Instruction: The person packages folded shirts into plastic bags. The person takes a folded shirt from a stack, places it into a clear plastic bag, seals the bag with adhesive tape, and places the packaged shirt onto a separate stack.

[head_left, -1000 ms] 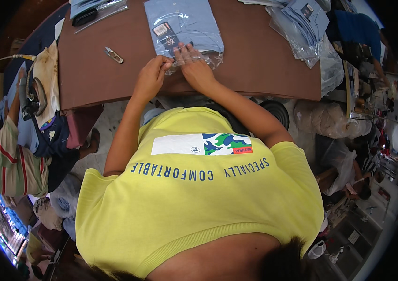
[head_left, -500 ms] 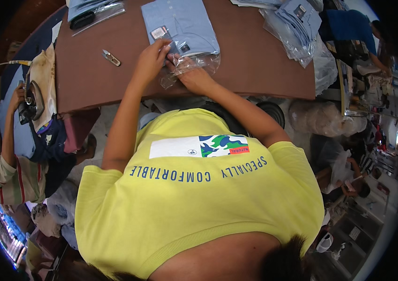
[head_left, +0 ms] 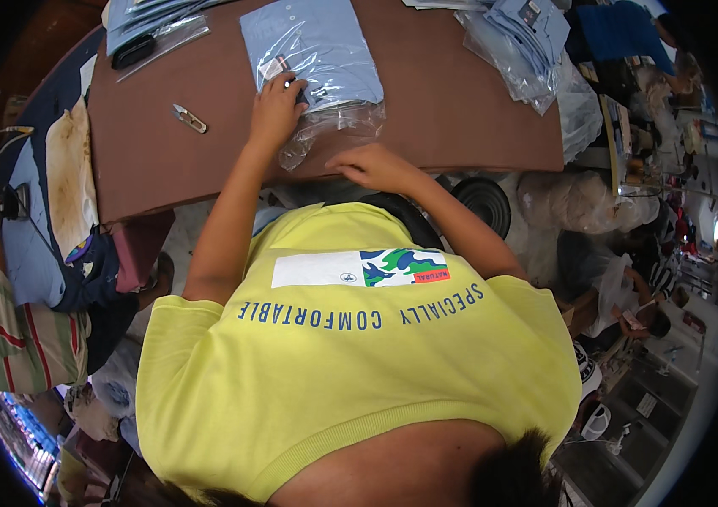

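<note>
A folded light blue shirt [head_left: 325, 51] lies on the brown-covered table inside a clear plastic bag. Over the bag's lower left part rests my left hand [head_left: 276, 108], fingers apart, touching the plastic beside a white-and-red tag [head_left: 273, 68]. A small dark label shows just right of those fingers. The bag's loose clear end [head_left: 329, 135] spreads crumpled toward me, past the shirt's near edge. My right hand [head_left: 380, 167] is off the bag, by the table's near edge. Its thumb and forefinger stretch left with nothing between them; the other fingers are partly hidden.
Thread snips [head_left: 191, 118] lie left on the table [head_left: 164, 160]. Bagged blue shirts [head_left: 519, 51] sit at the far right, with more shirts [head_left: 152, 13] and a black object [head_left: 133, 52] at the far left. Left of the table, a person in a striped shirt [head_left: 29, 329] works at an iron [head_left: 14, 203].
My right hand has let go of the bag and drawn back toward the table edge. My left hand has moved from the bag's end onto the shirt by the tag.
</note>
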`<action>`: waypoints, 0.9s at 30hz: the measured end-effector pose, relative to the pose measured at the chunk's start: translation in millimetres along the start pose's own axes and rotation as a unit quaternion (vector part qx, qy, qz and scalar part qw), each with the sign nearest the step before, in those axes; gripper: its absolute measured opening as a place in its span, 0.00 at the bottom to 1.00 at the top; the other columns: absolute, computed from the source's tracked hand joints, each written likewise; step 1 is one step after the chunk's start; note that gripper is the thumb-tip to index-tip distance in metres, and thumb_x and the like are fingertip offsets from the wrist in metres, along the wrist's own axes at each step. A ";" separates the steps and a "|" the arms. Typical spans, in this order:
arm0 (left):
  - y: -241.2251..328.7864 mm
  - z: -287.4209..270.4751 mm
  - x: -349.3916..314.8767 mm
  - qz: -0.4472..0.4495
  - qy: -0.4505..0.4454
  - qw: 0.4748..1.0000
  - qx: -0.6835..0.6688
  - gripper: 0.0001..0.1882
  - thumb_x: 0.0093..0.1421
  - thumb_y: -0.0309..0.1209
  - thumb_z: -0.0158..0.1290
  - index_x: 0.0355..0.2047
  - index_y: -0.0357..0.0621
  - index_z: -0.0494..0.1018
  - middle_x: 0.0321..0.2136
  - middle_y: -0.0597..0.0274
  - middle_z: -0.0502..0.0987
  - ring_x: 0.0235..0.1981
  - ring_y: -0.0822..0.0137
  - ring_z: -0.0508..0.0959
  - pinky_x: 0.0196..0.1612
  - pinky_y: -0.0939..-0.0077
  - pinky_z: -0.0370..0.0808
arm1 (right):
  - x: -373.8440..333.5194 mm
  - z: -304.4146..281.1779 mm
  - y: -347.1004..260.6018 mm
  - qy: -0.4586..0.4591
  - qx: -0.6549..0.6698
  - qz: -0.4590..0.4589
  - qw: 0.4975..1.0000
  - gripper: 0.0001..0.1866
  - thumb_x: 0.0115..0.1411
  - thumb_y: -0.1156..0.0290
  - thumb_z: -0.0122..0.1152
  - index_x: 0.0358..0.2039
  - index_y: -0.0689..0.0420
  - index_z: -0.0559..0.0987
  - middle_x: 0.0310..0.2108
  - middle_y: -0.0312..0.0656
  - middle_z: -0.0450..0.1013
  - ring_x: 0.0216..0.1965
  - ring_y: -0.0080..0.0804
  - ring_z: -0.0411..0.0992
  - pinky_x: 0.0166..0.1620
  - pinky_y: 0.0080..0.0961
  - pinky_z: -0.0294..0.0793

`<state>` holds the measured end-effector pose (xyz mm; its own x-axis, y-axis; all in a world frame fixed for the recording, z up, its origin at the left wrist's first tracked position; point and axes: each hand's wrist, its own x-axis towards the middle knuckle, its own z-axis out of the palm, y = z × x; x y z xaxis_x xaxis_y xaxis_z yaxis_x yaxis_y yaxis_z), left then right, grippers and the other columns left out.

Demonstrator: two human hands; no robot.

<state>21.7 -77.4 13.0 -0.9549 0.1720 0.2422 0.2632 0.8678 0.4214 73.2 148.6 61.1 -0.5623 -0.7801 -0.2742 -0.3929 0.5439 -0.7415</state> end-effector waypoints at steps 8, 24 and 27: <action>8.1 0.2 2.2 -0.010 -0.015 1.000 0.002 0.25 0.49 0.31 0.60 0.49 0.54 0.70 0.55 0.60 0.65 0.56 0.54 0.64 0.56 0.52 0.62 | 10.6 -3.1 47.1 0.336 -0.282 -0.064 0.896 0.12 0.57 0.67 0.57 0.41 0.54 0.77 0.47 0.41 0.72 0.46 0.43 0.70 0.47 0.34 0.70; 21.9 23.3 -8.6 -0.153 0.074 0.973 -0.155 0.32 0.45 0.23 0.60 0.52 0.53 0.68 0.53 0.45 0.63 0.53 0.44 0.64 0.55 0.59 0.64 | 53.3 -71.1 48.2 0.410 0.253 0.034 0.875 0.23 0.51 0.65 0.64 0.43 0.66 0.72 0.32 0.46 0.75 0.29 0.33 0.74 0.34 0.27 0.73; 43.8 53.4 20.5 -0.165 0.012 0.835 -0.526 0.27 0.50 0.24 0.58 0.52 0.50 0.68 0.49 0.52 0.67 0.51 0.52 0.69 0.55 0.59 0.65 | 47.7 -114.2 -31.2 0.426 0.085 0.035 0.900 0.24 0.51 0.63 0.62 0.45 0.64 0.72 0.35 0.53 0.75 0.35 0.44 0.75 0.40 0.34 0.73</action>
<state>6.3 -11.0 -10.2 -0.9995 -0.0156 -0.0258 -0.0254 -0.0245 0.9994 -24.5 129.7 141.1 -0.9635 -0.1871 0.1916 -0.2592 0.4710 -0.8432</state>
